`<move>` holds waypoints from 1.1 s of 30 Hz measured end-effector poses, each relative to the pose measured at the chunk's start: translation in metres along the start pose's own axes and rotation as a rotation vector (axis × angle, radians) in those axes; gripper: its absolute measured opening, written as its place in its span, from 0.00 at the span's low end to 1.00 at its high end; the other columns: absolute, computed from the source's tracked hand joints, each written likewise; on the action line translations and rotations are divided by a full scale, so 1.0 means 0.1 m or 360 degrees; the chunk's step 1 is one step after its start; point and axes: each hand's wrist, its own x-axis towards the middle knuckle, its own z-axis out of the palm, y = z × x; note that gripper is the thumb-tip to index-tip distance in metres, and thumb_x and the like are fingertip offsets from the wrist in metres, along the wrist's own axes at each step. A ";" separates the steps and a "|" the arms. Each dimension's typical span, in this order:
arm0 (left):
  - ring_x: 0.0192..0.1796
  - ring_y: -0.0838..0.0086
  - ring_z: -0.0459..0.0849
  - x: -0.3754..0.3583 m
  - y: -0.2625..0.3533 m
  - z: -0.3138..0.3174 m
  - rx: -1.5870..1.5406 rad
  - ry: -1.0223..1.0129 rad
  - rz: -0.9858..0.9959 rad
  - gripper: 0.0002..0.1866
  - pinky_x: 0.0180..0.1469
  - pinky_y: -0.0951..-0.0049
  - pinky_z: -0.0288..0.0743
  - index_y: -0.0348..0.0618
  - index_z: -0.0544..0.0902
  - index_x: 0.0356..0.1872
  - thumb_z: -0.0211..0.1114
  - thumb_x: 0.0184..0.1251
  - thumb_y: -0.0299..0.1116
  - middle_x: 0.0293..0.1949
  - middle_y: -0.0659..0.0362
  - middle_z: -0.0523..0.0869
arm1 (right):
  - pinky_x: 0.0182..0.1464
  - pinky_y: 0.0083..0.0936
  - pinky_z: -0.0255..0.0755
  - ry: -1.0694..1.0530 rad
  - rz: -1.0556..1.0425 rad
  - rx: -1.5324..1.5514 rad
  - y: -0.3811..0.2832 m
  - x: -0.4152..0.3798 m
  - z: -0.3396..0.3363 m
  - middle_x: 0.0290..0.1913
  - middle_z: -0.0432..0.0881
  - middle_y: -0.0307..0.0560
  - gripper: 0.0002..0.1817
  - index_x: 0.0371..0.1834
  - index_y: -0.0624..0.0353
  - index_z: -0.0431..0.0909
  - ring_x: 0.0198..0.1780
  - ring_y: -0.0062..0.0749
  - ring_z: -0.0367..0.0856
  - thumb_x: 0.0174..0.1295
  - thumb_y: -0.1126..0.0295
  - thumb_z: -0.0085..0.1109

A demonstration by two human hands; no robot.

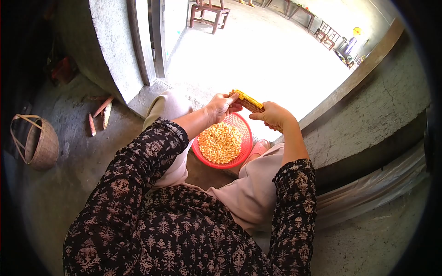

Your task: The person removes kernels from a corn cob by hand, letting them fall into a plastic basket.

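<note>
An ear of corn [249, 101] is held between my two hands, above a red plastic basket [247, 138]. Yellow kernels still cover its upper side, while a brownish bare strip runs along the side nearer me. My left hand [221, 107] is closed around the left end, fingers pressed together. The right end sits in my right hand [277, 115], its thumb lying along the cob and its other fingers partly hidden. Loose corn kernels [220, 142] are heaped inside the basket, which stands on the floor between my knees.
Several stripped cobs [106, 115] lie on the floor to the left, near a woven handled basket [44, 142]. A doorway with a wall edge [113, 50] opens ahead. Beyond it stand a wooden stool [209, 16] and chairs [327, 34]. A low concrete wall [368, 115] curves along the right.
</note>
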 end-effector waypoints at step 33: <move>0.32 0.68 0.79 -0.02 -0.01 0.01 -0.0023 0.0055 -0.0057 0.15 0.37 0.72 0.77 0.32 0.73 0.38 0.58 0.59 0.36 0.33 0.50 0.79 | 0.13 0.18 0.58 -0.0029 0.0000 -0.0141 -0.03 0.02 0.01 0.14 0.66 0.35 0.17 0.34 0.63 0.71 0.13 0.19 0.63 0.51 0.60 0.60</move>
